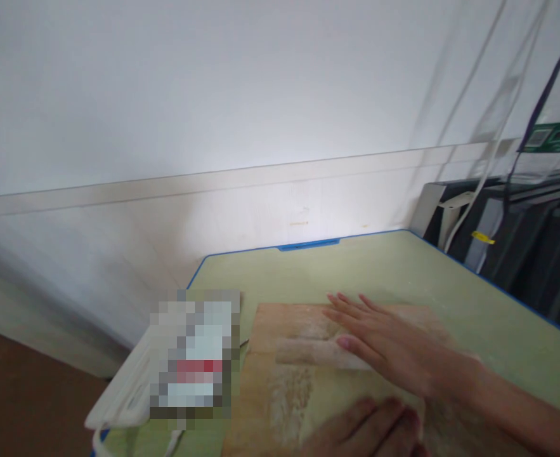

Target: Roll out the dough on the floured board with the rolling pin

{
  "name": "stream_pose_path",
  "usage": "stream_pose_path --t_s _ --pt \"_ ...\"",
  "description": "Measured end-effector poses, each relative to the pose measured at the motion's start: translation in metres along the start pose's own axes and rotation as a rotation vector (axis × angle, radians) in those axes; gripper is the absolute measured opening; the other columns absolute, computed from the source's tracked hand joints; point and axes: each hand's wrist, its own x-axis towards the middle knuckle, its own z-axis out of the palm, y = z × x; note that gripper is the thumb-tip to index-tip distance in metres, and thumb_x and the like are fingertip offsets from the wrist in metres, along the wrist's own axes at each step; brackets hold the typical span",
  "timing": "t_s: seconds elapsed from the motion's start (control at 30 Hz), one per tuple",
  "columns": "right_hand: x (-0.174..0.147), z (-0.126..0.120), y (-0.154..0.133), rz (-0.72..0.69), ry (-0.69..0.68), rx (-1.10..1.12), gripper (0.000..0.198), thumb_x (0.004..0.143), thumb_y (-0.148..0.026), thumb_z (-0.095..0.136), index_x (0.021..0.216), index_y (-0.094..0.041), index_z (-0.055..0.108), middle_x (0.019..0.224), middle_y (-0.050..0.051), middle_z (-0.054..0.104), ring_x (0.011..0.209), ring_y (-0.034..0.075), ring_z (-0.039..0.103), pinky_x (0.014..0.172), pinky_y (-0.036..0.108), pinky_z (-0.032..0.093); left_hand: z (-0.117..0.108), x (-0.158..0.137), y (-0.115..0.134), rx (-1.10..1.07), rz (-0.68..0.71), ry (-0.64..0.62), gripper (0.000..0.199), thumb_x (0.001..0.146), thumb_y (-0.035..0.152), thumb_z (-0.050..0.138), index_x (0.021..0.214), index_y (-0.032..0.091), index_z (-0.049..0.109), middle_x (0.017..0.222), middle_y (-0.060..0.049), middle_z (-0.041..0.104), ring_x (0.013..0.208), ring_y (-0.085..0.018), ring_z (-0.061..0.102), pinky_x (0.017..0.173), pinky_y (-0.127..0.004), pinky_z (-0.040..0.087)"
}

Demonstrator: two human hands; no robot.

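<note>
My right hand [394,349] reaches in from the right and lies flat, fingers stretched out to the left, over a pale, flour-dusted rod [308,353] that looks like a rolling pin. Its right part is hidden under the palm. Below it, a thin pale yellow sheet, apparently dough [339,388], lies on a floured wooden board [255,387]. At the bottom edge my left hand [368,428] rests over the sheet with its fingers curled in. Whatever those fingers grip is hidden.
The board lies on a pale green table [356,270] with a blue rim, against a white wall. Left of the board is a blurred-out device [196,355] beside a white power strip [122,387] with cords. Dark panels [522,235] and hanging cables stand at the right.
</note>
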Motion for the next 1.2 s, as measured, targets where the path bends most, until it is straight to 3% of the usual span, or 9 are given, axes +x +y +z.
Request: stream_pose_path --t_s 0.1,0.23,0.47,0.57,0.77,0.9,1.0,1.1,1.2 --pt "-0.017 0.001 -0.014 -0.017 -0.003 -0.038 0.049 0.091 -0.040 0.028 0.131 -0.014 0.040 0.137 0.011 0.035 0.127 0.024 0.028 0.103 0.045 0.027 -0.007 0.010 -0.002 0.007 -0.026 0.109 0.019 0.088 0.019 0.043 0.096 0.017 0.061 0.099 0.003 0.066 0.093 -0.012 0.059 0.090 -0.024 0.043" --pt "-0.036 0.009 -0.027 -0.052 0.077 -0.078 0.053 0.087 -0.039 0.039 0.134 -0.016 0.034 0.136 0.009 0.036 0.124 0.024 0.034 0.102 0.041 0.030 -0.007 0.013 0.002 -0.080 -0.068 0.065 0.037 0.091 0.021 0.026 0.088 0.020 0.063 0.081 0.007 0.068 0.073 -0.007 0.061 0.076 -0.018 0.047" --pt "0.014 0.013 0.017 0.060 -0.021 -0.021 0.052 0.092 -0.047 0.018 0.133 -0.021 0.036 0.140 0.006 0.031 0.131 0.022 0.015 0.104 0.052 0.014 -0.029 0.016 -0.007 0.122 0.068 0.022 0.021 0.087 0.025 0.048 0.105 0.020 0.058 0.114 0.000 0.060 0.109 -0.013 0.051 0.095 -0.024 0.038" --pt "0.013 0.010 0.014 0.091 -0.042 0.019 0.054 0.091 -0.048 0.017 0.133 -0.020 0.037 0.141 0.007 0.030 0.131 0.023 0.017 0.104 0.051 0.017 -0.028 0.014 -0.008 0.143 0.084 -0.006 0.023 0.088 0.027 0.048 0.108 0.020 0.057 0.117 0.000 0.058 0.111 -0.014 0.050 0.097 -0.026 0.036" --pt "-0.013 0.007 -0.015 0.029 -0.076 0.010 0.056 0.090 -0.048 0.021 0.136 -0.018 0.030 0.140 0.007 0.029 0.129 0.023 0.023 0.103 0.049 0.022 -0.020 0.021 -0.004 0.066 -0.034 0.126 0.018 0.088 0.022 0.046 0.085 0.022 0.064 0.092 0.008 0.066 0.094 -0.008 0.058 0.101 -0.025 0.032" --pt "0.013 0.008 0.011 0.095 -0.083 0.025 0.057 0.090 -0.050 0.015 0.134 -0.019 0.034 0.141 0.006 0.029 0.131 0.023 0.018 0.104 0.053 0.015 -0.031 0.019 -0.006 0.114 0.040 0.041 0.018 0.088 0.026 0.048 0.100 0.021 0.061 0.112 0.002 0.061 0.108 -0.012 0.052 0.097 -0.024 0.035" --pt "0.027 0.010 0.028 0.129 -0.141 0.066 0.056 0.092 -0.046 0.013 0.133 -0.016 0.036 0.140 0.008 0.029 0.130 0.022 0.017 0.104 0.050 0.018 -0.035 0.014 -0.007 0.109 0.074 -0.059 0.024 0.089 0.028 0.045 0.107 0.019 0.057 0.120 -0.002 0.056 0.114 -0.015 0.047 0.097 -0.027 0.034" --pt "0.016 0.014 0.019 0.100 -0.054 0.020 0.056 0.092 -0.047 0.015 0.133 -0.016 0.036 0.139 0.009 0.033 0.129 0.021 0.022 0.103 0.046 0.024 -0.032 0.013 -0.006 0.122 0.091 -0.057 0.025 0.089 0.027 0.044 0.109 0.019 0.056 0.121 -0.003 0.055 0.114 -0.016 0.047 0.099 -0.028 0.033" --pt "-0.006 0.023 -0.006 0.055 0.086 -0.121 0.057 0.090 -0.052 0.018 0.130 -0.019 0.042 0.135 0.008 0.039 0.126 0.022 0.031 0.101 0.045 0.030 -0.024 0.017 -0.005 0.100 0.053 0.006 0.021 0.090 0.020 0.042 0.100 0.021 0.060 0.104 0.004 0.063 0.100 -0.012 0.056 0.102 -0.031 0.030"
